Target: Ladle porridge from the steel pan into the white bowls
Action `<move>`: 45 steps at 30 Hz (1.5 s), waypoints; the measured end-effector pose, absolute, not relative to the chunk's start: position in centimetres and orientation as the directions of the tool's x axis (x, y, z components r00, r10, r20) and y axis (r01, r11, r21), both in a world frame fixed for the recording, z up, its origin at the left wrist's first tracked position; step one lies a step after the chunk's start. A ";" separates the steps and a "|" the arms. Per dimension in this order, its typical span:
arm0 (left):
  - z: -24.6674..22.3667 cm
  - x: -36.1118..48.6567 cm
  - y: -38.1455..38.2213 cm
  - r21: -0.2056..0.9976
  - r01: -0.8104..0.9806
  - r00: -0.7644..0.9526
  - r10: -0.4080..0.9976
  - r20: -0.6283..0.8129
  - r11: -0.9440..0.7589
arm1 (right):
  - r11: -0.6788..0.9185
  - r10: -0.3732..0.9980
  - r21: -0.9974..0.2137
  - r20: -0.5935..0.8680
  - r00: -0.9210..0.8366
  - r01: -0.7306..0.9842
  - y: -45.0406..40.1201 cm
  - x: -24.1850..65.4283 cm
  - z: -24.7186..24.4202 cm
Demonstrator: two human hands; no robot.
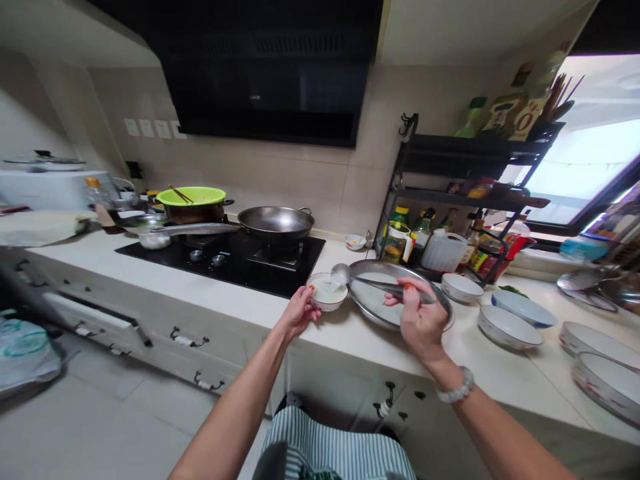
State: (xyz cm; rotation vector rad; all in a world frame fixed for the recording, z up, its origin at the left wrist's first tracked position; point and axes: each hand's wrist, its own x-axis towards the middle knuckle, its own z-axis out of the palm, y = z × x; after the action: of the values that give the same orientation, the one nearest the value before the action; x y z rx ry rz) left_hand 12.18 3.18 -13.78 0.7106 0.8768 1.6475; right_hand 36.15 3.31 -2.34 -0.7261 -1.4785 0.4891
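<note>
My left hand [301, 309] grips the rim of a small white bowl [329, 305] that contains a pale, milky liquid. The handle of a metal ladle [341, 274] is in my right hand [419, 319], fingers wrapped round it. The ladle's head is tilted over the bowl's right side. Below my right hand stands a wide steel basin [361, 308] with more of the same whitish liquid, close beside the bowl. Whether the bowl rests on the counter or is lifted slightly, I cannot tell.
Several white bowls [509, 328] stand to the right on the white counter [350, 353]. Left of the basin is a black cooktop [225, 263] bearing a wok [276, 223] and a pot topped by a green basin [191, 195]. Behind, a black rack [450, 197] holds bottles.
</note>
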 end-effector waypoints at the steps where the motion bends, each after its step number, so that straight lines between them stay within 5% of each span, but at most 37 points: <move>1: -13.8 12.2 3.1 0.835 -0.531 -0.234 0.972 0.015 -0.141 | 0.753 0.643 -0.634 0.766 0.010 0.174 2.9 36.2 -2.6; 7: -13.5 12.2 2.9 0.833 -0.538 -0.234 0.972 -0.001 -0.128 | 0.984 0.106 -0.053 0.941 -0.323 0.168 1.9 37.6 -3.0; 10: -13.4 12.2 2.9 0.831 -0.542 -0.239 0.971 -0.008 -0.127 | 0.991 0.010 0.042 0.923 -0.385 0.126 1.8 37.8 -3.2; 12: -13.4 12.2 2.9 0.830 -0.543 -0.241 0.971 -0.006 -0.129 | 0.988 0.099 -0.053 0.942 -0.321 0.147 1.9 37.8 -3.5; 14: -13.5 12.3 3.0 0.830 -0.541 -0.240 0.971 -0.002 -0.132 | 0.937 0.311 -0.277 0.938 -0.152 0.211 2.3 38.0 -3.8; 17: -13.5 12.3 3.0 0.833 -0.536 -0.240 0.971 0.005 -0.137 | 0.760 0.588 -0.601 0.798 0.134 0.247 3.2 38.7 -3.9; 19: -13.5 12.3 3.0 0.835 -0.532 -0.246 0.969 0.005 -0.140 | 0.675 0.664 -0.695 0.718 0.208 0.247 3.9 39.4 -3.8; 31: -13.4 12.2 2.9 0.836 -0.531 -0.254 0.967 -0.002 -0.138 | 0.453 0.839 -0.873 0.486 0.243 0.180 4.3 42.2 -5.4; 45: -13.5 12.3 3.0 0.836 -0.527 -0.261 0.965 0.010 -0.151 | 0.382 0.851 -0.917 0.302 0.429 -0.112 6.1 42.8 -3.3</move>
State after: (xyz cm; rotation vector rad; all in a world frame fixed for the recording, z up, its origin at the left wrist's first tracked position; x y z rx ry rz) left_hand 12.28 3.04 -13.50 0.6968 0.8932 1.6692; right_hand 42.82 6.07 -3.30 -0.9812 -0.9212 0.7401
